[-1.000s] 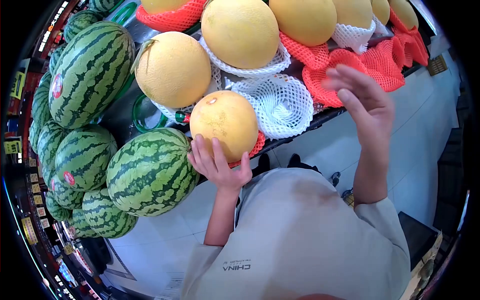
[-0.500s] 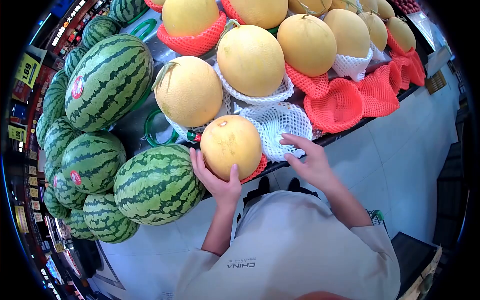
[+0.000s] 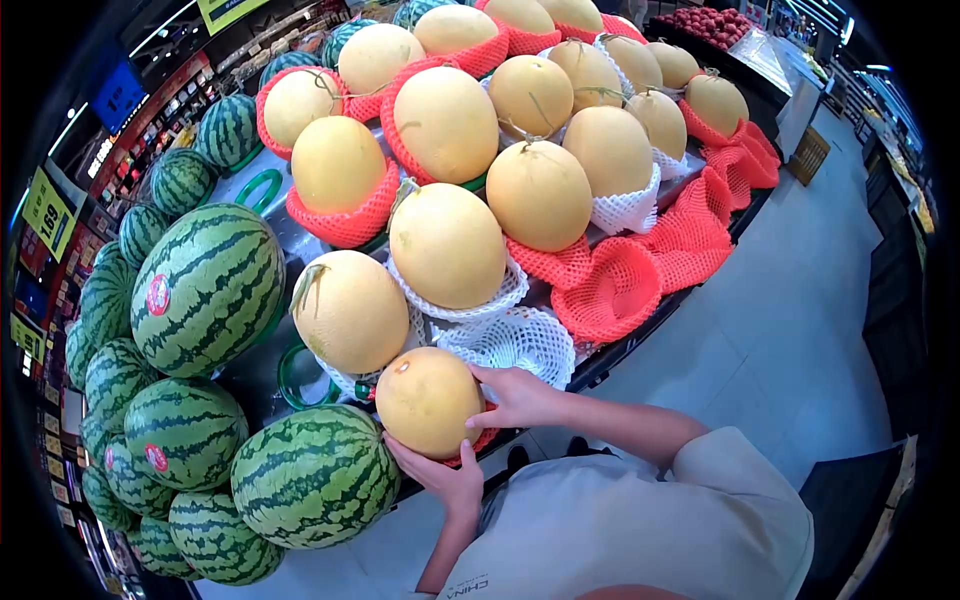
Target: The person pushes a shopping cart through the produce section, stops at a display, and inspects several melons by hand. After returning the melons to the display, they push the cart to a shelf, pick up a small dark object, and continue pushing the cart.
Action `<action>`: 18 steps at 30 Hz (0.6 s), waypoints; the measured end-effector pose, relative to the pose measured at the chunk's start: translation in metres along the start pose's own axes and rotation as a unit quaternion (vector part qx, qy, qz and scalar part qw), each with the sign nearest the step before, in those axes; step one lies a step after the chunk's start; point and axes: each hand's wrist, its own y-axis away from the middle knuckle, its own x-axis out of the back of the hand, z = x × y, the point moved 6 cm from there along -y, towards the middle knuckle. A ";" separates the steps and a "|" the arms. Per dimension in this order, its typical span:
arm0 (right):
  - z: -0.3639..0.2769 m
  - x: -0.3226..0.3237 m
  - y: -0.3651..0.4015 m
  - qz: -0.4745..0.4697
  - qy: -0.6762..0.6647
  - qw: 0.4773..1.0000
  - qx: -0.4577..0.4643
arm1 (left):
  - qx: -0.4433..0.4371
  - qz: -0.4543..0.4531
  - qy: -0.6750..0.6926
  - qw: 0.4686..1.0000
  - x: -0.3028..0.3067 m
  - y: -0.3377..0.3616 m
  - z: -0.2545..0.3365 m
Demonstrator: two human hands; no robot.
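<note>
A round yellow melon (image 3: 430,402) sits at the front edge of the fruit stand, between my hands. My left hand (image 3: 448,482) cups its lower left side, fingers against the skin. From the right, my right hand (image 3: 520,396) presses on the melon with its thumb low and its fingers on the upper side. Part of a red foam net shows under the fruit. Just behind lies an empty white foam net (image 3: 515,345). Another yellow melon (image 3: 352,312) rests in a white net at the back left, and a striped watermelon (image 3: 315,475) lies close to my left hand.
More yellow melons (image 3: 445,125) in red and white nets fill the stand. Empty red foam nets (image 3: 610,290) line its right front edge. Several watermelons (image 3: 205,290) are piled on the left, with green rings (image 3: 300,378) among them. Tiled floor (image 3: 790,330) stretches to the right.
My right hand has moved left from above the white net onto the yellow melon. My left hand stays on it. The view has tilted up, showing more of the stand.
</note>
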 end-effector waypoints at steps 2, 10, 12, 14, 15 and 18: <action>0.011 0.004 -0.009 0.019 0.030 0.999 0.035 | -0.022 -0.002 -0.002 1.000 -0.002 0.008 0.001; 0.020 -0.018 0.012 0.111 0.001 0.991 0.080 | -0.219 0.111 -0.026 0.969 0.024 0.014 0.049; 0.005 -0.006 0.033 0.197 0.004 0.973 0.116 | -0.338 0.034 0.032 0.940 0.017 0.016 0.060; 0.008 0.013 0.055 0.243 -0.032 0.966 0.082 | -0.358 0.040 0.072 0.930 0.011 0.014 0.070; 0.014 0.020 0.069 0.283 -0.073 0.955 0.042 | -0.368 -0.013 0.128 0.921 0.003 0.013 0.069; 0.034 0.041 0.111 0.397 -0.141 0.903 -0.084 | -0.389 -0.085 0.213 0.892 -0.010 0.013 0.083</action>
